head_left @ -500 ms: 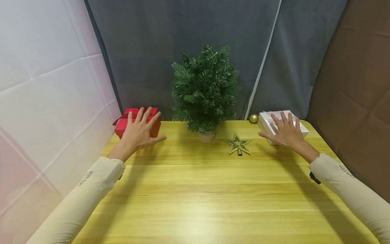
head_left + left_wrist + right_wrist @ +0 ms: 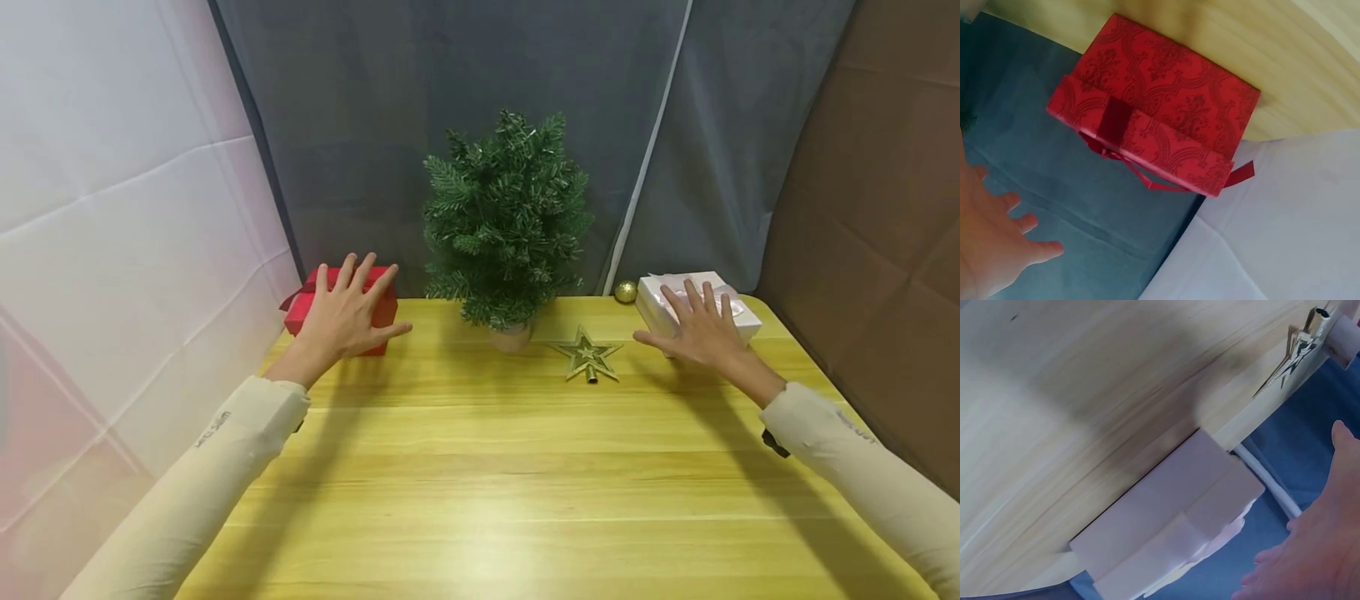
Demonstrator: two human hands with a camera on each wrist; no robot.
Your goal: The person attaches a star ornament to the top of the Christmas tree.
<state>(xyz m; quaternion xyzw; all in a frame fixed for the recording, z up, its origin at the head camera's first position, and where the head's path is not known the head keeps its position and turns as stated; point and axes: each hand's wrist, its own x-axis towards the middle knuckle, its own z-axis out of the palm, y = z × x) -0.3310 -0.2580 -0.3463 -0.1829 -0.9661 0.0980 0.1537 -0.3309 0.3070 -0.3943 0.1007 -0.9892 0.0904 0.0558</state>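
Note:
My left hand (image 2: 339,321) is spread, palm down, in front of a red gift box (image 2: 1166,81) and covers part of it in the head view. The left wrist view shows that box with a dark damask pattern and a red ribbon, apart from the fingers. On the other side my right hand (image 2: 703,332), fingers also spread, overlaps a white gift box (image 2: 1154,500) with a pale ribbon bow. Air shows between hand and box in the right wrist view. Neither hand holds anything.
A small green Christmas tree (image 2: 506,221) stands at the table's back middle. Right of its base lies a gold star topper (image 2: 587,354), with a gold ball (image 2: 625,292) behind. Grey cloth (image 2: 360,125) hangs at the back, white (image 2: 135,250) at left, brown (image 2: 870,208) at right.
My left hand has shifted slightly up and right, its fingers a little higher over the red box. The right hand has moved very slightly left. The boxes, tree and star stay in place.

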